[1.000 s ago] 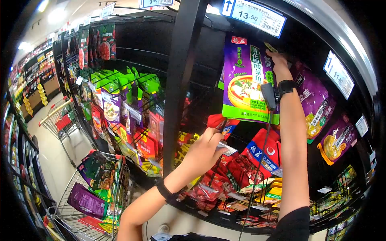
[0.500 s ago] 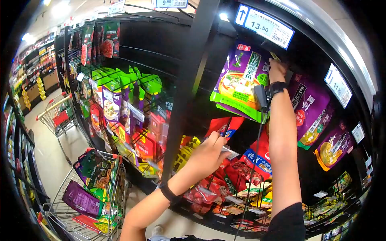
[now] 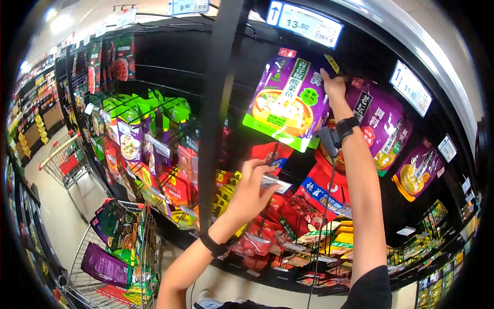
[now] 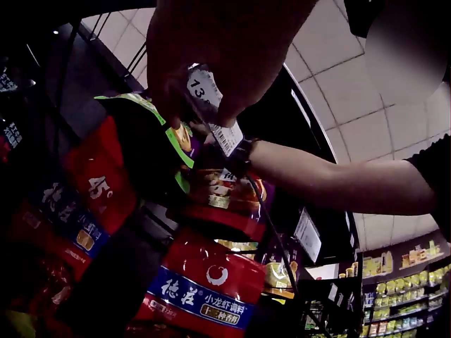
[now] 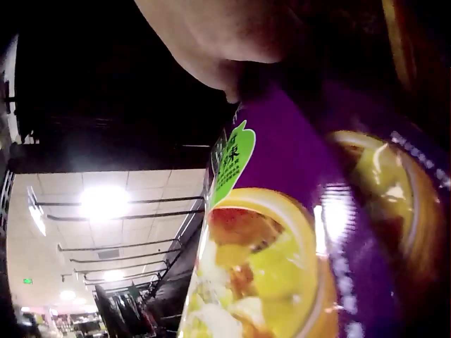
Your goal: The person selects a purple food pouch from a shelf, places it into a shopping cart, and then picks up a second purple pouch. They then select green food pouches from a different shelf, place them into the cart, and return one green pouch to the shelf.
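Note:
A purple seasoning pouch (image 3: pixel 288 98) with a green bottom band and a soup bowl picture hangs tilted in the head view. My right hand (image 3: pixel 334 88) grips its upper right edge. In the right wrist view, the fingers (image 5: pixel 232 77) close over the purple film, and a second purple pouch (image 5: pixel 394 190) shows at the right. Lower and to the left, my left hand (image 3: pixel 248 191) pinches a price tag (image 3: pixel 278 184) at a rack hook's front. The left wrist view shows that tag reading 13, held between thumb and fingers.
Red pouches (image 3: pixel 321 188) hang just below. More purple pouches (image 3: pixel 381 123) hang to the right, and a black upright post (image 3: pixel 222 103) stands left of the pouch. A shopping cart (image 3: pixel 110 206) with several packets is at lower left. Hooks project from the rack.
The purple pouch has gone from nearly upright to tilted, its lower end swung left, with my right hand still gripping it. My left hand keeps hold of the price tag. The head view has shifted slightly.

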A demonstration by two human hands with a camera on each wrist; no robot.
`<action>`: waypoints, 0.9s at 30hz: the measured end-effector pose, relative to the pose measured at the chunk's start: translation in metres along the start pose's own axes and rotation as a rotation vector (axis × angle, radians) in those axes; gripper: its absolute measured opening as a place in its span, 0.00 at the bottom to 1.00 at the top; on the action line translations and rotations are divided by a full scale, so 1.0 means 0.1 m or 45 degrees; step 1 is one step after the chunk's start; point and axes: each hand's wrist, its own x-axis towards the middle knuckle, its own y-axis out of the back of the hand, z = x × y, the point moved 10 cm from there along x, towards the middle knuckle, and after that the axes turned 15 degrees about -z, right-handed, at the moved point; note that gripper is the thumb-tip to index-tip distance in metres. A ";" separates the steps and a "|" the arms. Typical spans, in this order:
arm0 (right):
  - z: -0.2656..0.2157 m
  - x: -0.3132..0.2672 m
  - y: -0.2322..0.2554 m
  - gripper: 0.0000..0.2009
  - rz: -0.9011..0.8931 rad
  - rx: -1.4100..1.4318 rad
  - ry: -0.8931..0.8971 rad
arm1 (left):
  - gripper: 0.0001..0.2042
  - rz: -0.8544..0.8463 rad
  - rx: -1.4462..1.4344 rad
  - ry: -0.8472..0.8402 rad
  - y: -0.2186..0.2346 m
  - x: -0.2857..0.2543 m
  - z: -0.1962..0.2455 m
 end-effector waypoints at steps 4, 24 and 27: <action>-0.07 -0.16 0.00 0.39 0.032 -0.009 0.041 | 0.20 0.085 -0.065 0.004 0.04 -0.01 0.02; -1.55 -2.48 0.18 0.07 -0.307 -0.498 1.150 | 0.17 0.183 -0.272 0.105 0.20 -0.22 -0.21; -1.61 -2.28 0.46 0.07 -0.117 -0.419 1.248 | 0.10 0.226 -0.308 0.150 0.24 -0.27 -0.36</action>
